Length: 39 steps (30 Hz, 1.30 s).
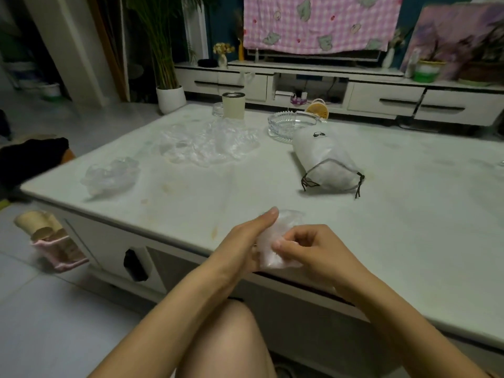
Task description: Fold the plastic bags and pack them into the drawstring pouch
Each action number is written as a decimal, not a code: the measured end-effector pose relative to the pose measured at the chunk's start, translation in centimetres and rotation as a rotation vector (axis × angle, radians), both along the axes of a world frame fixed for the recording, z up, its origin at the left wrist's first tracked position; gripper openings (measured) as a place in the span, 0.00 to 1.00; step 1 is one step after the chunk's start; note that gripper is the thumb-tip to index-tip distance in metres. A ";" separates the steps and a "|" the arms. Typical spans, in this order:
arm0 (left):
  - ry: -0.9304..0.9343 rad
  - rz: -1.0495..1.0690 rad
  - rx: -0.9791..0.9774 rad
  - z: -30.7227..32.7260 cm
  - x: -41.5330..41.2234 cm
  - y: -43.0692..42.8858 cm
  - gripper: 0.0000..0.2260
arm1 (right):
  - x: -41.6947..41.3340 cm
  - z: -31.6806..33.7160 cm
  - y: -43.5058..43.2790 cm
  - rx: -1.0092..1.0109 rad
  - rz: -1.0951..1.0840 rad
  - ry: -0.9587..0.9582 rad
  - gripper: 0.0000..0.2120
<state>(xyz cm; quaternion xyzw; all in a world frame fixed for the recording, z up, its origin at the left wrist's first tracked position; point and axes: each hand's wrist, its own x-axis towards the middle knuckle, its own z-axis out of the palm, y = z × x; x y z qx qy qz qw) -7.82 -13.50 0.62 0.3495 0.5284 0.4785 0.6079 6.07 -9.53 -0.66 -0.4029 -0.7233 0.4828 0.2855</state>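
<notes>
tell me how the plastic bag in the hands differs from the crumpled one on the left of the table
Shape: the held bag is pressed into a small flat packet; the crumpled bag is puffy and loose. Contact: the held bag sits between the left hand and the pinching right hand; the crumpled bag lies untouched on the table. Both are clear plastic.

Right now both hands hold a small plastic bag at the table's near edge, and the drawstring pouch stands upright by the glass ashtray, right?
No. The head view shows the drawstring pouch lying on its side by the glass ashtray, not upright. The rest holds.
</notes>
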 end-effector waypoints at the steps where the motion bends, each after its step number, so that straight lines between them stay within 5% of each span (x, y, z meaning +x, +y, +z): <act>1: 0.024 -0.032 0.001 0.1 0.2 0.1 0.16 | 0.2 0.1 0.1 0.005 -0.019 -0.008 0.11; 7: 0.351 0.054 0.092 -0.3 0.4 0.1 0.09 | 1.1 0.2 -0.6 0.028 -0.091 0.033 0.03; 9: 0.384 0.059 0.124 -0.2 0.2 0.0 0.10 | 1.4 -0.1 -0.8 0.060 -0.274 0.040 0.11; 11: 0.396 0.057 0.128 -0.1 0.1 -0.1 0.10 | 1.6 0.0 -0.8 -0.101 -0.267 0.084 0.21; 14: 0.348 0.049 0.147 -0.1 0.1 -0.3 0.09 | 1.3 0.1 -0.8 -0.461 -0.085 0.353 0.18; 21: 0.175 0.134 0.186 0.2 0.1 -0.9 0.12 | -0.2 0.0 -0.3 -0.712 -0.198 0.692 0.19; 24: 0.183 0.188 0.212 0.1 -0.4 -1.0 0.14 | -0.3 0.3 -0.2 -0.699 -0.095 0.656 0.12; 35: 0.389 0.097 0.258 -0.4 -1.4 -1.5 0.16 | 0.1 0.6 0.3 -0.630 0.192 0.229 0.12; 39: 0.135 0.060 0.103 -0.1 -1.8 -1.1 0.12 | 0.1 0.0 0.5 -0.385 0.074 0.106 0.09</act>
